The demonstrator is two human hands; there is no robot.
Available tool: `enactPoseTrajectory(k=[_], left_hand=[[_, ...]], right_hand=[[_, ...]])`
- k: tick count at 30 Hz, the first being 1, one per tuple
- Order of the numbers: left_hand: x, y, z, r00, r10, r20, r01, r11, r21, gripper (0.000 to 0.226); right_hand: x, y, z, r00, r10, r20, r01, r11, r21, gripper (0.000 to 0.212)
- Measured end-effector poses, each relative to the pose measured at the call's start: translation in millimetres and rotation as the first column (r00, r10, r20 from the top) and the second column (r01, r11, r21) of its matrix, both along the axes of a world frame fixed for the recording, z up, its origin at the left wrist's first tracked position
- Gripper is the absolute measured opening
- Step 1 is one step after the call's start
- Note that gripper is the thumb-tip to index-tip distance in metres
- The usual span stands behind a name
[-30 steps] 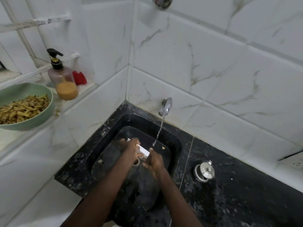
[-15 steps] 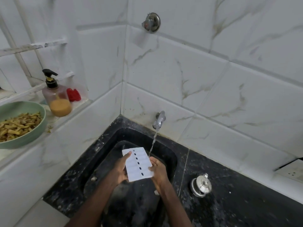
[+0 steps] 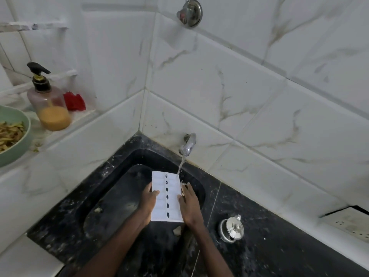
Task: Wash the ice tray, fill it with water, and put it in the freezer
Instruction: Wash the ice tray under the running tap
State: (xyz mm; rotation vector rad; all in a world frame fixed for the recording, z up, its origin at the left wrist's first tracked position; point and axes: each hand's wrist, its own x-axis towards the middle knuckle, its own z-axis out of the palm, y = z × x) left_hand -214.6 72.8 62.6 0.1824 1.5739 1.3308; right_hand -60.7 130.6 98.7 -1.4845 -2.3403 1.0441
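A white ice tray point(image 3: 166, 196) with a row of dark holes down its middle is held flat over the black sink point(image 3: 111, 198). My left hand point(image 3: 148, 200) grips its left edge, thumb on top. Along the right edge, my right hand point(image 3: 188, 204) grips it the same way. A thin stream of water runs from the wall tap point(image 3: 187, 144) and hits the tray's far right corner.
A steel lidded pot point(image 3: 231, 229) stands on the black counter right of the sink. A soap pump bottle point(image 3: 47, 100), a red object point(image 3: 74, 101) and a green bowl point(image 3: 17, 140) of food scraps sit on the left ledge. A tap valve point(image 3: 189, 13) is high on the wall.
The tray has been turned from edge-on to flat and raised between both hands, its far corner now under the stream. The camera has tilted up.
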Motion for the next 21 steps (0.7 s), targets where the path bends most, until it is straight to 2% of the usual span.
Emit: enactPoseTrajectory(k=[5,10,12,15,18,21], left_hand=[[17,4,-3,0.999,0.028,-0.019,-0.029,0.999,-0.016,0.035],[22,7,-12,0.994,0.107,-0.020,-0.103,0.986,0.133,0.036],[15,6,-20,0.994,0.101,-0.042,-0.096,0.989,0.113,0.036],[14,7,-25,0.991,0.100,-0.088,-0.092,0.992,0.090,0.034],[20,15,-25,0.991,0.065,-0.117,-0.053,0.993,0.104,0.037],[8,14,-30,0.991,0.043,-0.125,-0.035,0.997,0.067,0.036]], right_hand=[[-10,39,-10,0.972,0.124,0.199,-0.132,0.991,0.028,0.050],[-32,44,-15,0.953,0.226,0.202,-0.224,0.974,-0.030,0.052],[-32,47,-15,0.955,0.235,0.183,-0.243,0.970,0.022,0.051],[-30,63,-16,0.963,0.132,0.237,-0.177,0.967,0.182,0.048],[-44,62,-15,0.966,0.107,0.236,-0.140,0.982,0.128,0.055],[-52,57,-19,0.962,0.215,0.167,-0.230,0.970,0.079,0.058]])
